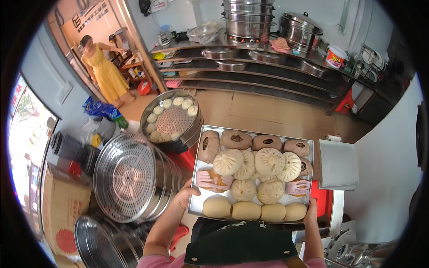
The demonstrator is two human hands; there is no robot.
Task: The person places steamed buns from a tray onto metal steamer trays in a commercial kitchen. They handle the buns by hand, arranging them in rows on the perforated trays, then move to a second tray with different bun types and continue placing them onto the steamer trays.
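A rectangular metal tray (211, 131) is held level in front of my apron, with my left hand (186, 195) gripping its left edge and my right hand (311, 211) its right edge. Pleated white buns (270, 161) are heaped in the middle, some resting on others. Along the far side lie brown buns with dark filling (236, 139). Smooth pale oblong buns (246, 210) line the near edge. On either side sits a pink-striped bun with orange filling (214, 181). The fingers under the tray are mostly hidden.
At left stand a stack of perforated steamer tiers (125, 179) and a steamer pot (200, 125) with a ring of small buns. A cardboard box (60, 211) is beyond. A steel counter (214, 43) carries a tall steamer (248, 20). A person (104, 68) in yellow stands by the doorway.
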